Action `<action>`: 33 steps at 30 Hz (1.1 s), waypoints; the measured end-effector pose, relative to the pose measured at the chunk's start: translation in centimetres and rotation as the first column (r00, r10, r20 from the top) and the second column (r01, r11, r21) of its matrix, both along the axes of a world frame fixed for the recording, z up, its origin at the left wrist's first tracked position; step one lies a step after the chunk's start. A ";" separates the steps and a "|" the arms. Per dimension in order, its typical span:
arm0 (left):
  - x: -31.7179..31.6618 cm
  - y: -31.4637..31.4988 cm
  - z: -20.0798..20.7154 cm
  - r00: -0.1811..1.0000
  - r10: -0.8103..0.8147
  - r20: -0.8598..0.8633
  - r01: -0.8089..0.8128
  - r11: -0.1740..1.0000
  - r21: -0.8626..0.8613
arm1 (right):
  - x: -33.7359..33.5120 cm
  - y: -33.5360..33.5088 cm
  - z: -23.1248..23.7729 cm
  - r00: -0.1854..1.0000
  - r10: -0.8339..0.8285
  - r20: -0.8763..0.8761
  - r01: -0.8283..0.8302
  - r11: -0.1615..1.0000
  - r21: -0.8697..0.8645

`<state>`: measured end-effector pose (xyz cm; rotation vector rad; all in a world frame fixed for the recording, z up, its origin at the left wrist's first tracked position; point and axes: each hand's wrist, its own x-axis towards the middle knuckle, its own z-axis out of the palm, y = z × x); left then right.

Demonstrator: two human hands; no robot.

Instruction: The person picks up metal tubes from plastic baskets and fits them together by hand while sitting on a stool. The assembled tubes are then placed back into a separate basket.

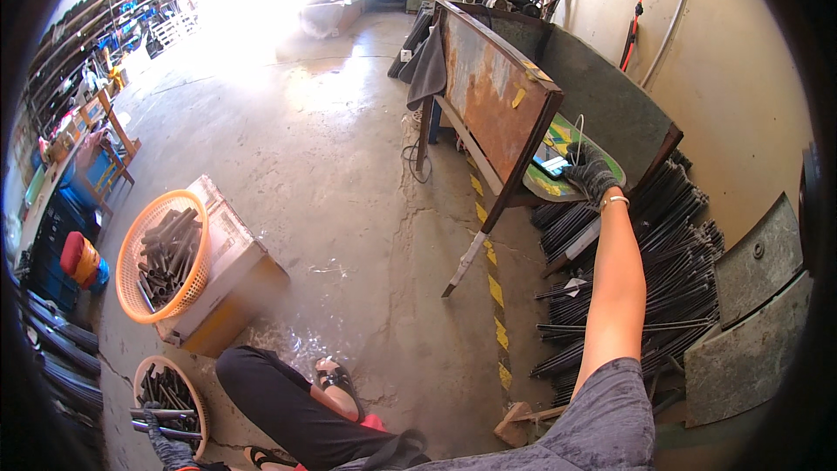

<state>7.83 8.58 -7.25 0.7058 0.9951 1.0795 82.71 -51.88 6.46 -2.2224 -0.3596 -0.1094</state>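
My right hand (pixel 593 174), in a dark grey work glove, reaches far out with its fingers closed about the near end of a phone (pixel 553 166). The phone's screen is lit, and a white cable (pixel 581 126) rises beside it. Beneath lies a green and yellow board (pixel 602 155) at the end of a rusty metal trough (pixel 493 78). Low on the left, my gloved left hand (pixel 167 447) is closed on short metal tubes (pixel 166 429) over a round basket (pixel 203 423). More dark tubes fill that basket; part of the hand is cut off by the lower edge.
An orange basket (pixel 122 283) of cut tubes rests on a box (pixel 248 283). Long dark rods (pixel 649 279) are stacked under and beside the trough, near metal plates (pixel 758 249). A trough leg (pixel 465 263) stands by yellow-black floor tape (pixel 495 290). A grey cloth (pixel 427 74) hangs on the trough.
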 end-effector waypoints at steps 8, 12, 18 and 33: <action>-0.6 0.7 -0.7 0.999 0.021 0.045 -0.024 0.997 0.074 | -0.9 1.2 0.1 0.994 0.031 0.107 -0.026 0.998 -0.053; -1.7 1.7 -1.8 0.999 -0.017 0.030 0.015 0.999 0.051 | -0.2 0.8 -0.3 0.993 0.010 0.119 -0.005 0.999 -0.045; -0.5 0.3 -0.6 0.993 -0.095 0.064 0.094 0.996 0.008 | -0.3 1.0 0.0 0.987 0.026 0.158 -0.009 0.994 -0.111; -3.6 2.1 -3.1 0.999 0.003 0.037 -0.002 1.000 -0.028 | 0.0 1.8 -0.6 0.980 -0.018 0.201 0.053 0.984 -0.170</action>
